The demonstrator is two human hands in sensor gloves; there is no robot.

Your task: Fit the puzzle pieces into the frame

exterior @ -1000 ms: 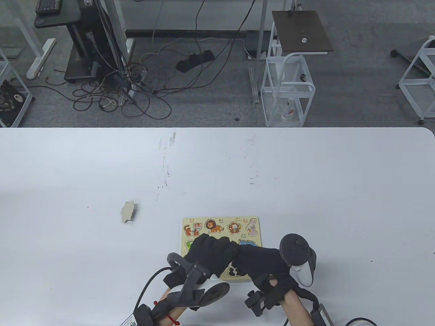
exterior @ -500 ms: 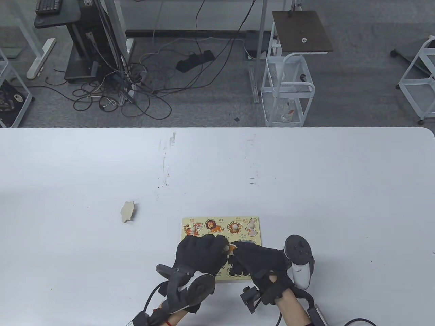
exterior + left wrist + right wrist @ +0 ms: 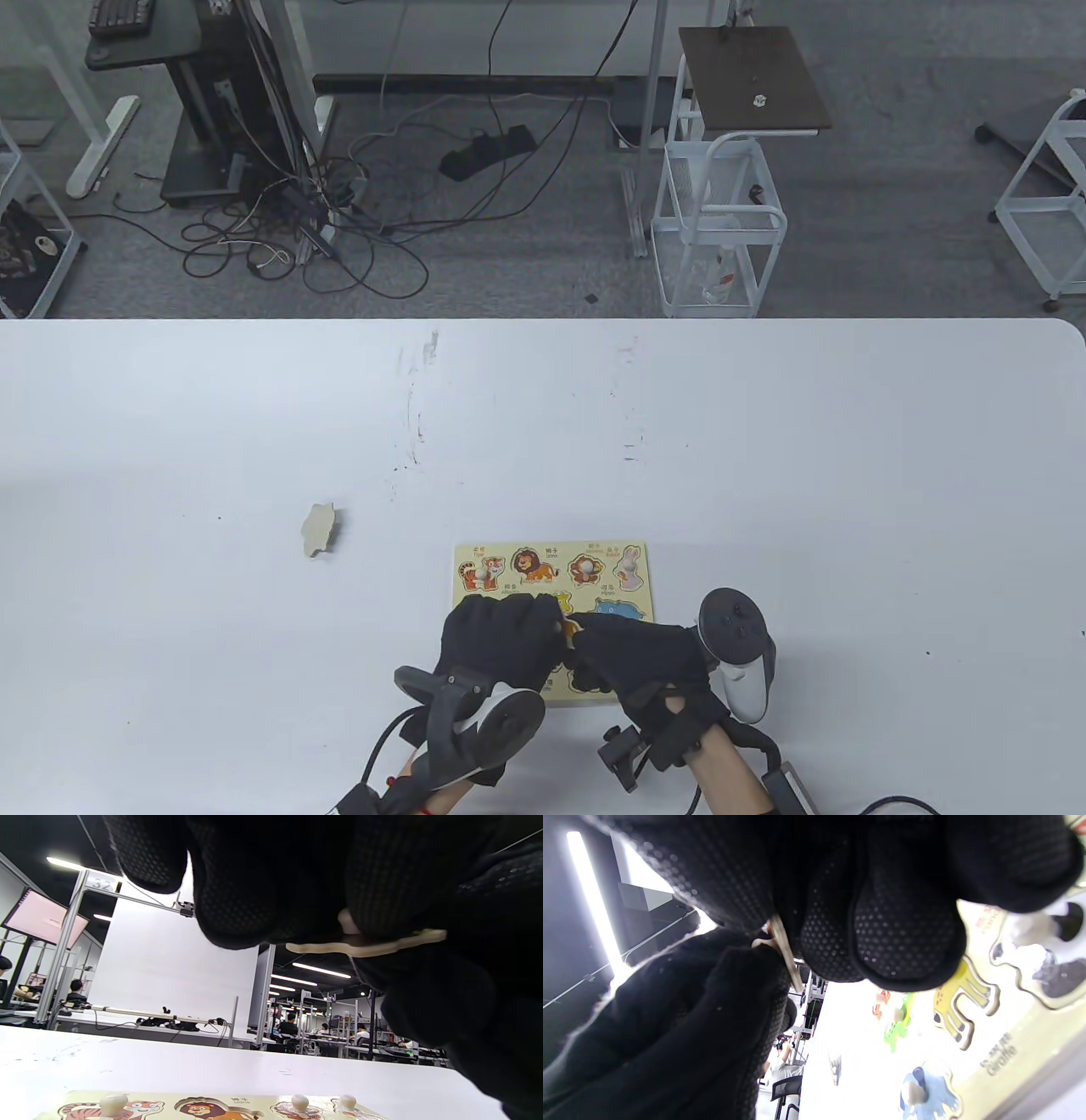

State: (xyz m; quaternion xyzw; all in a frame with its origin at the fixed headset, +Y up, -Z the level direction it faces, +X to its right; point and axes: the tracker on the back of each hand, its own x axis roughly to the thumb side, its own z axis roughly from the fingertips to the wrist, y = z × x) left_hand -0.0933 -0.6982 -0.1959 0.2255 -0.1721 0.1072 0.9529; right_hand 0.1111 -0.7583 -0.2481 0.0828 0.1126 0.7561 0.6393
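Nearest me, my left hand (image 3: pixel 501 637) and right hand (image 3: pixel 636 658) meet over the frame (image 3: pixel 636 594), fingers of both pinched on one thin puzzle piece (image 3: pixel 365 944), held flat above the board, long axis left-right. Both gloves hide the frame's near half. Far left on the table (image 3: pixel 764 424): a loose blank-side piece (image 3: pixel 318 528), long axis near-far.

frames: 1 (image 3: pixel 638 604) | loose pieces on table: 1 (image 3: pixel 317 528) | hands: 2 (image 3: pixel 501 638) (image 3: pixel 642 658)
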